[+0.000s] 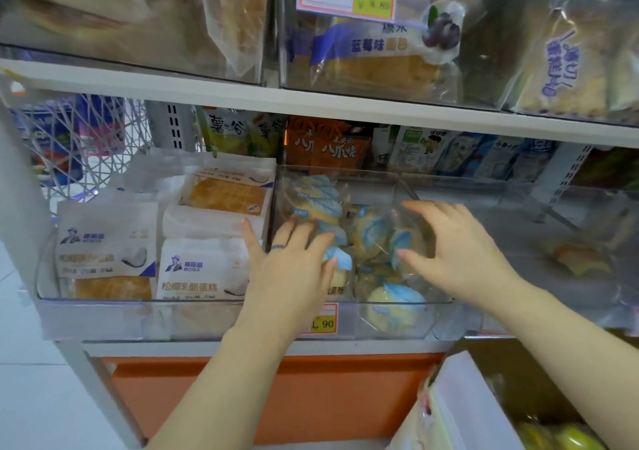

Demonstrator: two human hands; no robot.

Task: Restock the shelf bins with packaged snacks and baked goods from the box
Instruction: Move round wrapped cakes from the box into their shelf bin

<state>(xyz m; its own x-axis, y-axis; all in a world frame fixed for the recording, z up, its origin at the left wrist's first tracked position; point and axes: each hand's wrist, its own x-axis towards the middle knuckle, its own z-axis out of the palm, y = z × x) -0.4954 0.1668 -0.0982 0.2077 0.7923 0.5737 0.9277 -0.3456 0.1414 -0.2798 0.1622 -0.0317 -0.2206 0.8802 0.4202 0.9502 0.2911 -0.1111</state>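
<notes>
Clear plastic forms the middle shelf bin (pixel 373 180), and the task's goods sit in it: round yellow buns in blue-and-white film wrappers (pixel 370 232), heaped loosely from the far left corner to the near front wall. The heap lies directly under and between the two hands, so neither has to reach sideways.

The left hand (pixel 294 266) is flat and spread. Its straight fingers rest on the left side of the buns, and its thumb stretches left toward the white cake packets (pixel 204 270) in the neighbouring bin. The right hand (pixel 463 256) is over the right side of the heap, fingers apart and gently bent. It holds nothing, and I cannot tell whether its tips touch the film.

More stock would likely come from the brown cardboard box (pixel 518 380) at near right, closer to the right hand.
</notes>
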